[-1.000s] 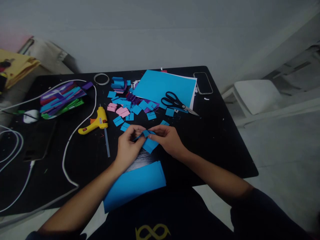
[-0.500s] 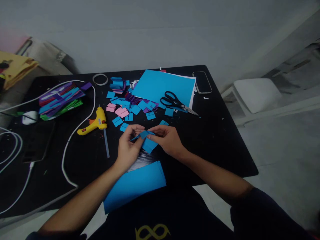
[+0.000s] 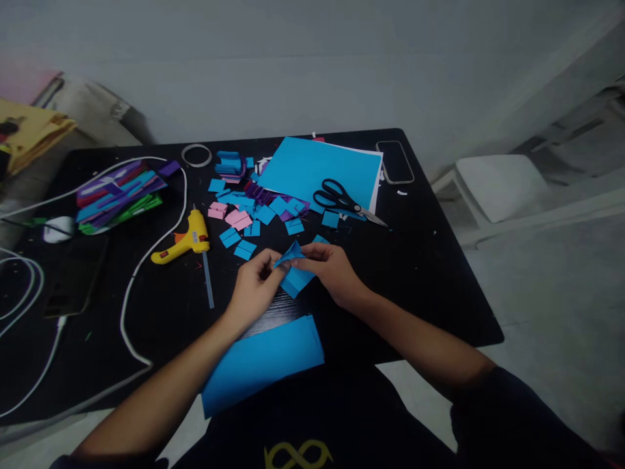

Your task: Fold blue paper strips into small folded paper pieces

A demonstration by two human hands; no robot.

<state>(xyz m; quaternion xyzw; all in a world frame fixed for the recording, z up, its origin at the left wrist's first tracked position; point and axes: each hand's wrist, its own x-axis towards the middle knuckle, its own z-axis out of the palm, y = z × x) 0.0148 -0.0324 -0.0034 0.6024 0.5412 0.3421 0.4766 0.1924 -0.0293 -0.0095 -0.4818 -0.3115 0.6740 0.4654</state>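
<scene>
Between my two hands is a small piece of blue paper (image 3: 297,281), partly folded, with its upper edges standing up. My left hand (image 3: 254,281) pinches its left side, thumb in front. On the right side, my right hand (image 3: 332,270) grips it between thumb and fingers. Fingertips hide part of the fold. Just beyond my hands lie small folded blue paper pieces (image 3: 245,249) and a few pink ones (image 3: 238,219). Nearer my body, a stack of blue paper sheets (image 3: 263,365) lies at the table's front edge.
Black-handled scissors (image 3: 342,198) rest on a large blue sheet (image 3: 312,166) at the back. A yellow glue gun (image 3: 188,241) with a glue stick lies left, beside a white cable (image 3: 127,293). A phone (image 3: 394,161), a tape ring (image 3: 196,156) and a bundle of coloured paper (image 3: 120,195) are also on the table.
The blue paper has turned in my hands, and its top flaps now stand up. My left hand has shifted slightly right and down, uncovering a blue piece behind it.
</scene>
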